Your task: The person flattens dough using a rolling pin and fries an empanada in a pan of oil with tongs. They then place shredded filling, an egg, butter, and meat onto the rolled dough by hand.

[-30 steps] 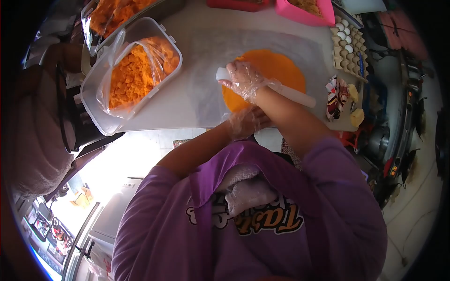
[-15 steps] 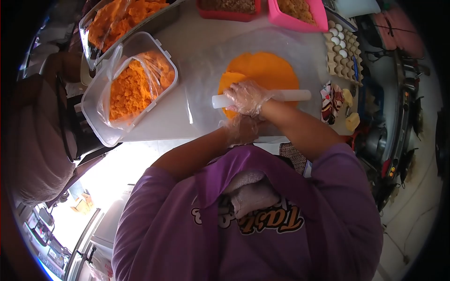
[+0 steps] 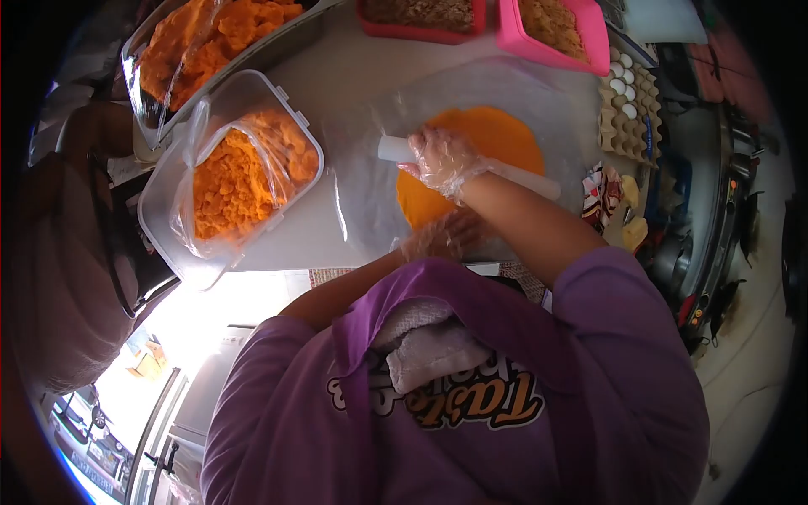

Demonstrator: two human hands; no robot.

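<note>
Across a pale counter [image 3: 337, 59], with bright light at the lower left and a dark appliance [image 3: 724, 206] along the right side. Standing close, in purple sleeves [image 3: 265, 370] and clear plastic gloves. Gripping a white rolling pin [image 3: 393, 149] left of its middle with the right hand [image 3: 444, 156], fingers wrapped over the top. Holding it aslant across a flat orange dough sheet [image 3: 505, 139], roughly round, spread on a clear plastic sheet [image 3: 370, 206] mid-counter, with both ends of the pin past the dough's edges. Keeping the left hand [image 3: 442, 236] low, at the dough's near edge, partly beneath the right forearm; hard to tell the curl or spread of its fingers.

To the left, within a clear bin [image 3: 172, 160]: crumbly orange dough [image 3: 227, 189] in a plastic bag. Behind that, more orange dough [image 3: 240, 34] in a larger tray. At the far edge, a red container [image 3: 421, 35] beside a pink container [image 3: 596, 34]. To the right, an egg carton [image 3: 619, 135] partly filled with white eggs [image 3: 619, 86], and nearer, a crumpled wrapper [image 3: 594, 202].
</note>
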